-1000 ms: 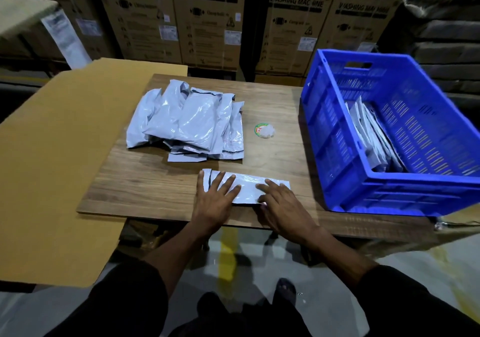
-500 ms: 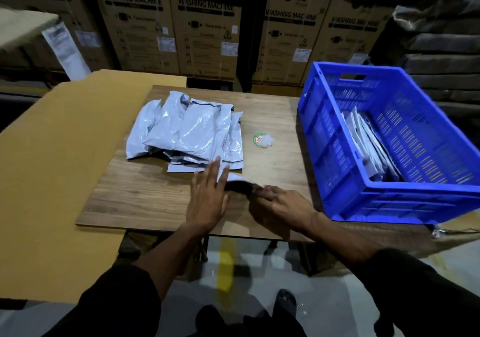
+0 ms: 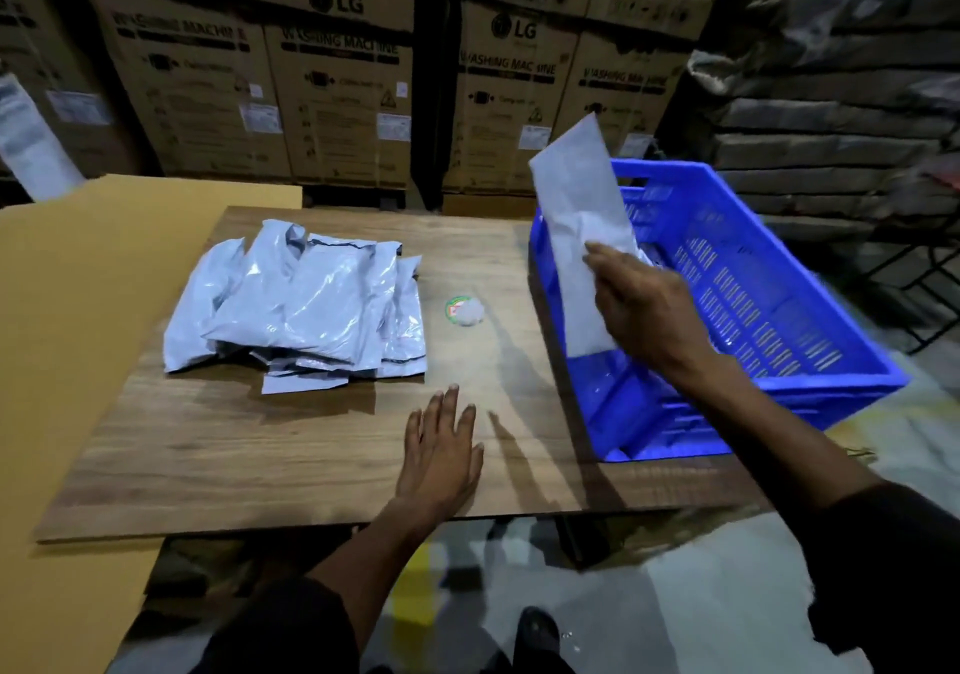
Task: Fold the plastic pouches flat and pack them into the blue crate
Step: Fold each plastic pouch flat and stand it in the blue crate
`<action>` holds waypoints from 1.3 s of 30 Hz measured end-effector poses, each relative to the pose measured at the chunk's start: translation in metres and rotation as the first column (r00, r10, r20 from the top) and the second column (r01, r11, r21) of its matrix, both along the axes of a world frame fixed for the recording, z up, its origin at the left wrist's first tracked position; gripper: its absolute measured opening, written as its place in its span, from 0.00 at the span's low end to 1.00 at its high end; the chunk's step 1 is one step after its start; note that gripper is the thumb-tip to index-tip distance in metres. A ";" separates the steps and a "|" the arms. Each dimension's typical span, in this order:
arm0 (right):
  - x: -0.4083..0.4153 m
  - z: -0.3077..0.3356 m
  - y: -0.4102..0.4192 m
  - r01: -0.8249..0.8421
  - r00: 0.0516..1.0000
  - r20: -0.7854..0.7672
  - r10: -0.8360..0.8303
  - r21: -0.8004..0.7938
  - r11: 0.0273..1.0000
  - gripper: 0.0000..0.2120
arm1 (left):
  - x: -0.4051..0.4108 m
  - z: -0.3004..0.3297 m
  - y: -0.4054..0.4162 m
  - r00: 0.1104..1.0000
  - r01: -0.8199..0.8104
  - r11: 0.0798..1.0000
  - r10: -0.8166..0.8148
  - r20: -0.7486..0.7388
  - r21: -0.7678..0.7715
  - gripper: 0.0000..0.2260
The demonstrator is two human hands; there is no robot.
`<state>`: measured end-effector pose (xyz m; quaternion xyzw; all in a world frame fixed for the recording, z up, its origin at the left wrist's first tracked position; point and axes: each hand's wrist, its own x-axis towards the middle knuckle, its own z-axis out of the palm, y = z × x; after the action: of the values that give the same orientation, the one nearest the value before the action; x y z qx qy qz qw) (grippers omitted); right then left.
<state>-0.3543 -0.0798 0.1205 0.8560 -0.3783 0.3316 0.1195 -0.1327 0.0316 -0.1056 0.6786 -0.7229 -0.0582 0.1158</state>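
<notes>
- Above the near-left wall of the blue slatted plastic crate (image 3: 769, 278), item in hand: one pale grey plastic pouch folded into a flat narrow strip (image 3: 576, 216), held nearly upright, its upper end well above the grip and its lower end hanging just under it, over the crate wall.
- Right hand (image 3: 644, 310): grip closed on the strip's right edge, thumb on the near face; the fingers behind are hidden by the pouch.
- Left hand (image 3: 441, 445): grip wide, fingers straight and spread, holding nothing, on or just over the wood-grain desk (image 3: 218, 445); contact cannot be told. It lies well to the left of and nearer than the holding grip.
- Behind the holding grip, inside the crate: edges of pale folded pouches are partly visible past the hand, mostly covered; count cannot be told.
- Far left of the holding grip, on the desk: a loose, overlapping heap of glossy grey plastic pouches (image 3: 301, 304), unfolded and puffy, several in number.
- Between heap and crate: a small round green-rimmed disc with a whitish lump (image 3: 464, 311), apart from both.
- Status, as a judgement: one pouch folded and about to be packed; some are already in the crate; the heap remains to be folded, so the task appears well short of done.
</notes>
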 end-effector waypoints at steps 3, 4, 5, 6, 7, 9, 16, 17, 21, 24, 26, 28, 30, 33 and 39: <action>-0.040 0.038 -0.026 0.077 0.995 -0.050 -0.080 -0.065 0.995 0.18 | -0.013 0.002 -0.011 0.999 0.010 1.000 -0.012 0.046 0.027 0.26; -0.052 0.048 -0.035 0.100 0.992 -0.069 -0.104 -0.064 0.993 0.19 | -0.016 0.002 -0.014 0.999 0.013 0.999 -0.015 0.053 0.035 0.27; -0.065 0.056 -0.044 0.121 0.988 -0.091 -0.126 -0.057 0.991 0.19 | -0.019 0.003 -0.018 0.998 0.014 0.999 -0.017 0.054 0.043 0.27; -0.078 0.061 -0.053 0.147 0.981 -0.119 -0.152 -0.051 0.988 0.19 | -0.023 0.004 -0.021 0.998 0.015 0.999 -0.018 0.056 0.045 0.27; -0.092 0.062 -0.061 0.179 0.972 -0.148 -0.184 -0.050 0.983 0.18 | -0.027 0.004 -0.026 0.998 0.019 0.999 -0.022 0.057 0.047 0.27; -0.117 0.057 -0.074 0.254 0.945 -0.208 -0.251 -0.011 0.967 0.18 | -0.036 0.005 -0.034 0.998 0.025 0.998 -0.028 0.063 0.050 0.27; -0.181 -0.012 -0.109 0.538 0.741 -0.580 -0.337 0.213 0.816 0.12 | -0.063 0.006 -0.055 0.997 0.008 0.998 -0.013 0.080 0.062 0.28; -0.185 -0.019 -0.111 0.536 0.726 -0.613 -0.313 0.218 0.815 0.12 | -0.065 0.005 -0.057 0.997 -0.001 0.998 -0.004 0.079 0.063 0.28; -0.193 -0.040 -0.115 0.529 0.681 -0.700 -0.215 0.267 0.805 0.10 | -0.067 0.003 -0.062 0.995 -0.020 0.998 0.014 0.099 0.063 0.28; -0.189 -0.045 -0.120 0.507 0.696 -0.708 -0.122 0.364 0.781 0.08 | -0.067 0.001 -0.064 0.995 -0.019 0.997 0.011 0.101 0.080 0.28; -0.183 -0.046 -0.118 0.465 0.706 -0.703 -0.084 0.371 0.804 0.04 | -0.065 -0.002 -0.064 0.996 -0.022 0.996 0.014 0.091 0.086 0.28; -0.179 -0.045 -0.114 0.434 0.714 -0.692 -0.107 0.318 0.843 0.06 | -0.063 -0.001 -0.064 0.996 -0.015 0.996 0.007 0.083 0.092 0.28; -0.171 -0.039 -0.109 0.418 0.750 -0.640 -0.167 0.263 0.869 0.08 | -0.057 0.001 -0.060 0.998 0.005 0.996 -0.011 0.066 0.092 0.27; -0.143 -0.024 -0.097 0.343 0.866 -0.443 -0.231 0.191 0.920 0.11 | -0.043 0.001 -0.045 1.000 0.015 0.999 -0.017 0.025 0.040 0.25; 0.001 0.003 -0.057 -0.019 0.993 -0.117 0.030 0.097 0.995 0.18 | 0.006 -0.001 -0.014 0.998 -0.063 0.998 0.063 -0.009 0.028 0.24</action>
<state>-0.3529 -0.1368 0.1235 0.8834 -0.3756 0.2631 0.0962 -0.1265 0.0172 -0.1066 0.7024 -0.6996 -0.0678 0.1117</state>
